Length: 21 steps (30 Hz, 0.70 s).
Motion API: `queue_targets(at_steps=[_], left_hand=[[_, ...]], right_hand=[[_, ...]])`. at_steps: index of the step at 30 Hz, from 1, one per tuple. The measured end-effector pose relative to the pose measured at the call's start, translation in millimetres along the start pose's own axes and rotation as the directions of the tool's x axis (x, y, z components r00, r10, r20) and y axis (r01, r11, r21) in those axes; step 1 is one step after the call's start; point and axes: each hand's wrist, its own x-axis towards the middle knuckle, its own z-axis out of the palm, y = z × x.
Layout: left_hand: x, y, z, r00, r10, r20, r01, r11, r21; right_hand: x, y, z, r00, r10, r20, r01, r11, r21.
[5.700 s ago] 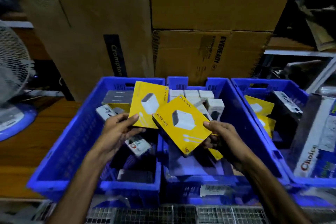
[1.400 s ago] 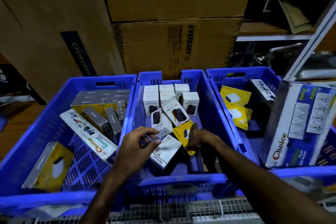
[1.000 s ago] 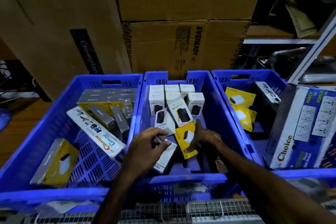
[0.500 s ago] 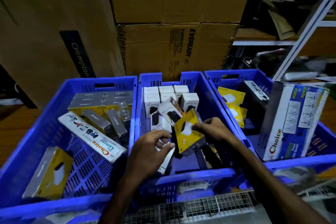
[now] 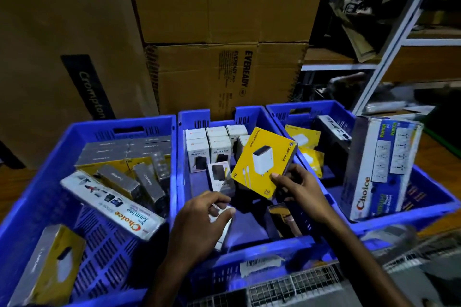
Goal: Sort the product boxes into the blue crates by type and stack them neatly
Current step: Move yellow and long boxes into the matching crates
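Three blue crates stand side by side: left crate, middle crate, right crate. Item held: one yellow box, flat and square, printed with a white charger and cable, small dark lettering along two edges, dark grey side panels; tilted, raised above the middle crate, face toward the camera. The right hand grips its near lower corner, thumb on the yellow face, fingers curled behind. The left hand, low in the middle crate beside the right hand, has its fingers curled round a small white box, mostly hidden under them. Beyond both hands, at the far end of the same crate: white boxes standing upright in rows, each picturing a dark device; one more white box with a dark picture leans just ahead of the left hand. Left of the left hand, in the left crate: grey boxes stacked flat, a long white Choice box lying diagonally, a grey-and-yellow box near the front. Right of the right hand, in the right crate: two yellow boxes and a large Choice carton standing upright. Brown cardboard cartons are stacked behind.
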Motion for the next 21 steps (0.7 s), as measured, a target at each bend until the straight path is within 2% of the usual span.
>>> queue_targets(at_steps=[6,8,11,14,18,21], left_hand=[[0,0,0,1.000,0.018,-0.001,-0.018,1.000,-0.024],[1,0,-1,0.999,0.005,-0.034,-0.009,0.994,-0.111],[-3,2,-5,0.983,-0.083,-0.166,0.034,0.960,-0.277],[-20,4,-20,0.946,-0.147,-0.288,0.031,0.928,-0.370],[-54,-5,-55,0.887,-0.208,-0.413,0.061,0.938,-0.341],[-79,-22,-87,0.783,-0.289,-0.551,0.113,0.937,-0.331]], right_hand=[[-19,-7,-5,1.000,-0.014,0.019,0.014,0.999,0.049],[-23,-12,-5,0.999,-0.032,0.036,0.031,0.999,0.036],[-23,-20,4,0.993,-0.052,0.102,0.049,0.998,0.033],[-17,-33,29,0.982,-0.074,0.172,0.062,0.995,0.073],[-9,-51,85,0.937,-0.107,0.334,0.075,0.991,0.107],[-5,-62,143,0.881,-0.116,0.458,0.075,0.992,0.106]])
